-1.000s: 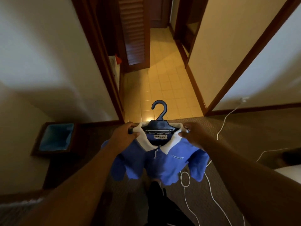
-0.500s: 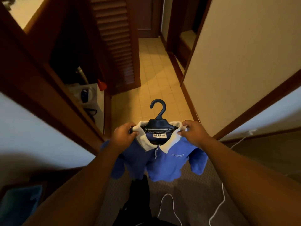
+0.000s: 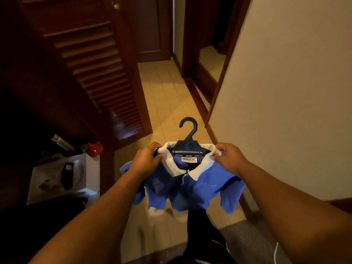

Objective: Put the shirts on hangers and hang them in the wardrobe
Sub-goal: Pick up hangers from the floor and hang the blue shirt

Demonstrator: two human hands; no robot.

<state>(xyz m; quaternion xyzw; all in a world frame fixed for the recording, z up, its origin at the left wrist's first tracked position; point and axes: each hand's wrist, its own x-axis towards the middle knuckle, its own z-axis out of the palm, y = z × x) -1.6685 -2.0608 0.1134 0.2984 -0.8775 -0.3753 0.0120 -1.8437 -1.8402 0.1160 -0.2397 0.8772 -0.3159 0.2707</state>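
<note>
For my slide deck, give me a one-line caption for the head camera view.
Both hands, left hand and right hand, hold a blue shirt on a dark hanger beside a louvered wardrobe door.

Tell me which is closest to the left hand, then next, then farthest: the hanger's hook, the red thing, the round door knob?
From the left hand, in the head view:
1. Hanger's hook, just up and right of it.
2. Red thing, off to its left on the low white shelf.
3. Round door knob, far up at the top.

Tiled floor [image 3: 162, 96], louvred wooden door [image 3: 99, 73], cream wall [image 3: 285, 92]
</note>
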